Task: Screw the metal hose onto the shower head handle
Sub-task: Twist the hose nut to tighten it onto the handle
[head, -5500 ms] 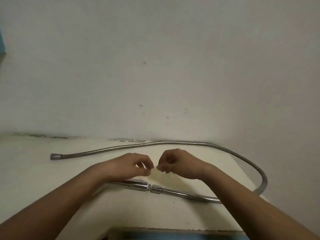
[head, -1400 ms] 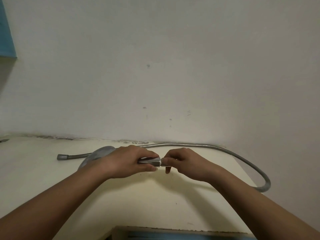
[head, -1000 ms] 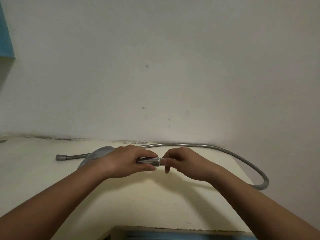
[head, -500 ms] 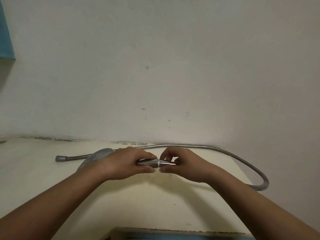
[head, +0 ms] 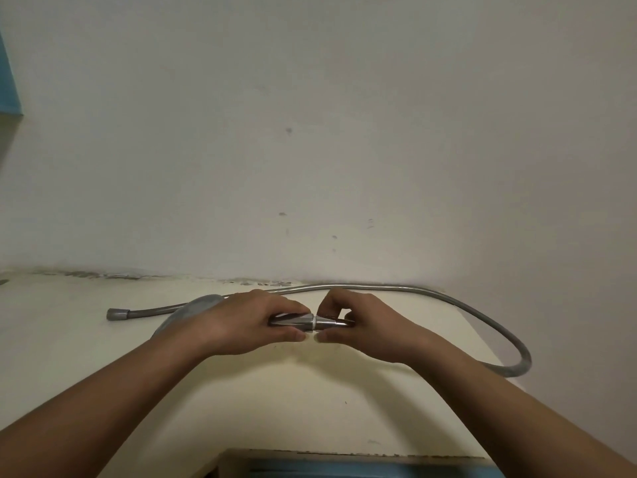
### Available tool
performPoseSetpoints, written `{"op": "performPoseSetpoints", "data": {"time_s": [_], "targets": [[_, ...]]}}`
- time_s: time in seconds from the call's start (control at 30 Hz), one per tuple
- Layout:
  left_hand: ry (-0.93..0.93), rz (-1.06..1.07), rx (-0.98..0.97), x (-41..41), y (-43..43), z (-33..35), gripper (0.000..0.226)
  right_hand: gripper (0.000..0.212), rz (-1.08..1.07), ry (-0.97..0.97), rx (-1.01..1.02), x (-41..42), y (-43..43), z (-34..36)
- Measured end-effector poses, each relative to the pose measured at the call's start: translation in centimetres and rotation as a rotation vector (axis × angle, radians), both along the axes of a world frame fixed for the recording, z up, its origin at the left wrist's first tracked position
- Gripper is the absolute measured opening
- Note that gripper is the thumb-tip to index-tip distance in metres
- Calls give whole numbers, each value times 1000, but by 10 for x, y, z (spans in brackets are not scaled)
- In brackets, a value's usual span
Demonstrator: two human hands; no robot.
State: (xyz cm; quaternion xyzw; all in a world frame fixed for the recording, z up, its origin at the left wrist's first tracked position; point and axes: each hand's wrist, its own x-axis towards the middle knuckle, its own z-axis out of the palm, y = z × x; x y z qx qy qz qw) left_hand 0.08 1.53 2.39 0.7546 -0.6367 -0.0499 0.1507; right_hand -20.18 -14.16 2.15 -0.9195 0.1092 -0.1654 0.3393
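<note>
the left hand (head: 238, 326) wraps the shower head handle (head: 293, 320); the right hand (head: 358, 326) pinches the metal hose (head: 482, 315) nut (head: 329, 322), seemingly touching the handle, above the table (head: 86, 357) centre, near the wall.

A pale table (head: 86, 367) meets the far wall. A metal hose (head: 482, 317) lies along its far edge, looping right; its free end (head: 118, 314) rests far left.
</note>
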Motion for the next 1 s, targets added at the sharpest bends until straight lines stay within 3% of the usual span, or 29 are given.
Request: {"op": "performPoseSetpoints", "data": {"time_s": [0.1,0.2,0.43,0.73,1.0], "targets": [[44,-38,-16,-3,0,0,33,13,7,-46,-22,1,-3,-3],[71,-82,-37,-7,1,0,22,21,-4,8,-27,1,-4,-5],[3,-84,-64,-10,0,0,23,24,-50,59,28,0,-2,-8],[18,-128,-112,-5,-1,-5,16,18,-98,51,-200,-1,4,-5],[-54,-141,-132,-2,1,-9,18,27,-65,54,6,2,0,-5]]}}
